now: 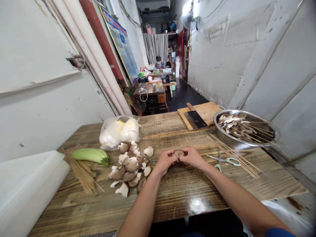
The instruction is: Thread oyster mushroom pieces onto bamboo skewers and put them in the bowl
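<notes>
Between my two hands, just above the wooden table [177, 202], is a brown oyster mushroom [178, 152]. My left hand [167, 162] pinches its left side, and my right hand [191, 158] pinches the right side. Most of the mushroom's underside is hidden by my fingers. To the left of my hands lies a loose pile of oyster mushrooms [130, 164], brown caps and white undersides showing. On the right, scissors with pale green handles [225, 160] lie spread apart beside several bamboo skewers [238, 158].
A steel bowl [224, 138] at the right holds skewered mushrooms [237, 125]. Behind, a cleaver [196, 119] rests on a cutting board [209, 110]. Left are bagged white vegetables [119, 131], a green zucchini [90, 155], more skewers [82, 174] and a white container [32, 184]. A person [159, 64] sits far back.
</notes>
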{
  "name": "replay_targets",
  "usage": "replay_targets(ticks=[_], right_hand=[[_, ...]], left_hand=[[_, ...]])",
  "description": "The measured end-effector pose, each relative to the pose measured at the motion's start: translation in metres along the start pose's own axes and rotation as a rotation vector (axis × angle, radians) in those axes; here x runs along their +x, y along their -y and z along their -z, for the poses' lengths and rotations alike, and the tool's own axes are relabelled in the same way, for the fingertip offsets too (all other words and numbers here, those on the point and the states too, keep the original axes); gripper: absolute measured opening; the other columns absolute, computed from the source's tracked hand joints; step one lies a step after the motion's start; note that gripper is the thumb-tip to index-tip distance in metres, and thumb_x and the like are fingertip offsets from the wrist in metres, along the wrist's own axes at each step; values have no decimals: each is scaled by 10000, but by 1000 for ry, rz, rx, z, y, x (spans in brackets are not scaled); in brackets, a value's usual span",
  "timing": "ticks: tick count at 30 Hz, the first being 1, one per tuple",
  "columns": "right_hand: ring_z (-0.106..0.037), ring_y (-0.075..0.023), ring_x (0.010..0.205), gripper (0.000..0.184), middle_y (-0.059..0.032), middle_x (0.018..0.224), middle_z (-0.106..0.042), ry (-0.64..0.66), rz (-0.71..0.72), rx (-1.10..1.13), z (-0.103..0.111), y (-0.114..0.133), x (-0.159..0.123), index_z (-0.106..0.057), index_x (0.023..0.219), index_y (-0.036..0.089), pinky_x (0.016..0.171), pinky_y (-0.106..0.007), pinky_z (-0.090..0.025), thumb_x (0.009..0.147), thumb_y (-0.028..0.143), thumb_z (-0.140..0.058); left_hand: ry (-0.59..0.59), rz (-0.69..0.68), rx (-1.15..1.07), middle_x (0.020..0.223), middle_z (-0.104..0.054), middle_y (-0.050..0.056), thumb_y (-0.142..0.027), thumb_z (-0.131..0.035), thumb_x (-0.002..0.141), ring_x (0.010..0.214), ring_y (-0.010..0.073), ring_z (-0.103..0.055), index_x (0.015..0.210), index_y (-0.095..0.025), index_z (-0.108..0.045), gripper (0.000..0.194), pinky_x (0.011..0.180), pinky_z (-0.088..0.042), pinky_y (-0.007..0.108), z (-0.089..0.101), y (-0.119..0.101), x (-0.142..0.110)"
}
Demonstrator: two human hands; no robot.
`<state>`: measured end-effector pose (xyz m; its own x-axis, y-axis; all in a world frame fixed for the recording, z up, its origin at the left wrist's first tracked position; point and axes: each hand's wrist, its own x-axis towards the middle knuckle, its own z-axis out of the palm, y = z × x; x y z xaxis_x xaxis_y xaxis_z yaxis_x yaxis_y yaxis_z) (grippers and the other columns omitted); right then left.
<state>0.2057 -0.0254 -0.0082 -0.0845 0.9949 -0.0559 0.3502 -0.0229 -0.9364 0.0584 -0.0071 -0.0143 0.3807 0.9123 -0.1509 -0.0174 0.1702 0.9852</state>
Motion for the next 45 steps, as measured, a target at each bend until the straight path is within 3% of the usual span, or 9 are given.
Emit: replay_targets(ticks=[8, 13, 21, 24, 29, 33, 37, 40, 45], right_hand=[[-372, -67, 453, 186, 74, 449, -395, -137, 60, -198, 28, -2, 8, -446, 491, 174, 430, -187, -229, 604, 282, -546], [-365, -81, 479, 218, 68, 448, -378, -212, 62, -336, 55, -15, 19, -466, 476, 170, 467, -209, -209, 634, 300, -537], [-476, -121, 496, 222, 23, 504, -549, -206, 36, -506, 53, -23, 19, -638, 579, 187, 485, -225, -254, 689, 373, -593], [-530, -149, 556, 254, -8, 583, -605, -254, 38, -551, 53, -20, 18, -670, 669, 188, 514, -229, -299, 688, 436, -618], [-598, -206, 765, 405, -87, 859, -651, -396, 109, -671, 49, -14, 16, -670, 952, 160, 663, -266, -402, 739, 493, -580], [-594, -195, 793, 363, -83, 898, -633, -408, 236, -637, 42, -11, 13, -657, 975, 153, 726, -280, -422, 794, 443, -533], [-576, -178, 756, 309, -76, 870, -628, -362, 349, -526, 33, -7, 9, -660, 954, 160, 720, -284, -430, 811, 401, -530], [-564, -158, 699, 262, -55, 804, -632, -262, 362, -372, 22, -4, 5, -675, 903, 170, 669, -271, -433, 806, 375, -544], [-581, -141, 689, 290, -48, 794, -665, -59, 241, -13, 4, -1, 3, -685, 891, 147, 631, -249, -443, 760, 386, -585]], left_hand=[[-88, -13, 88, 502, -462, -52, -259, -618, 608, 449, 56, -379, 612, -134, -561, 138, 453, -277, 190, 7, -1, 0], [-274, -243, 335, 637, -597, -10, -267, -649, 614, 563, 97, -492, 787, -141, -651, 214, 565, -376, 212, 14, 3, 9], [-178, -367, 473, 788, -679, 42, -306, -646, 691, 696, 167, -583, 947, -198, -670, 279, 728, -437, 298, -1, 12, 16], [-327, -415, 616, 967, -669, 85, -309, -567, 770, 907, 212, -578, 970, -212, -660, 241, 871, -393, 355, 16, 1, 11], [-793, -116, 1174, 1201, -513, 237, -311, -607, 722, 1133, 366, -439, 1095, -116, -583, 421, 921, -306, 483, 49, -17, -3], [-713, 73, 1319, 1031, -594, 226, -319, -582, 732, 1008, 359, -523, 1076, -108, -576, 403, 854, -350, 469, 55, -17, -5], [-675, -75, 1140, 1006, -627, 180, -262, -571, 727, 1025, 331, -536, 1035, -146, -613, 331, 890, -355, 451, 55, -18, -1], [-605, -190, 687, 1034, -637, 134, -258, -606, 706, 1016, 272, -554, 1014, -167, -623, 322, 911, -383, 410, 50, -20, 2], [-97, 87, -297, 871, -667, 76, -309, -661, 703, 778, 161, -620, 929, -159, -625, 274, 793, -494, 365, 32, -25, 0]])
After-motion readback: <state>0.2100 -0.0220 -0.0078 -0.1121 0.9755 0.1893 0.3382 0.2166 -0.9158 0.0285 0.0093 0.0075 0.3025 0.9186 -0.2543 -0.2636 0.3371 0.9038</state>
